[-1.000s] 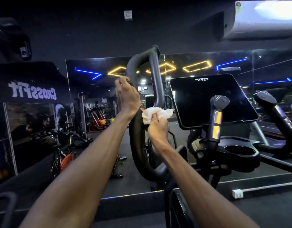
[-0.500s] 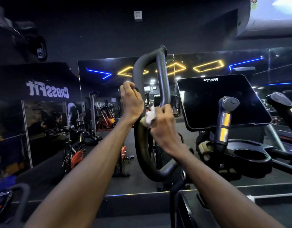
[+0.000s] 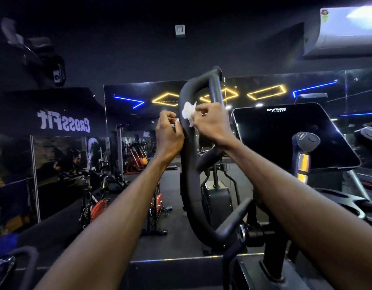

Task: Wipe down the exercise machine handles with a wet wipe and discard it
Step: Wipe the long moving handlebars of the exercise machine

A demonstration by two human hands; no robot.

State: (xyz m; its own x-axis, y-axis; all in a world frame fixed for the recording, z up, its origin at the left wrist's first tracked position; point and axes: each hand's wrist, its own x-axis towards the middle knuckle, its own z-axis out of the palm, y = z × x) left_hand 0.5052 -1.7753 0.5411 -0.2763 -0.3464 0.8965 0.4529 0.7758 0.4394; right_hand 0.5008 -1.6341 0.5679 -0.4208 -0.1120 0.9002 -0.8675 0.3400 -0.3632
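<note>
Reaching up with both forearms, the curved black padded handle loop (image 3: pixel 186 155) is gripped on its left side by the left hand (image 3: pixel 169 136), fingers curled closed. A crumpled white wet wipe (image 3: pixel 188 113) is pinched in the right hand (image 3: pixel 212 121) and pressed against the loop. Since half a second ago, the wipe has been moved higher up the loop.

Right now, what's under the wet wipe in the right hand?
The wet wipe is pressed by the right hand against the black looped handle. The patch of handle beneath it is covered. The left hand grips alongside.
</note>
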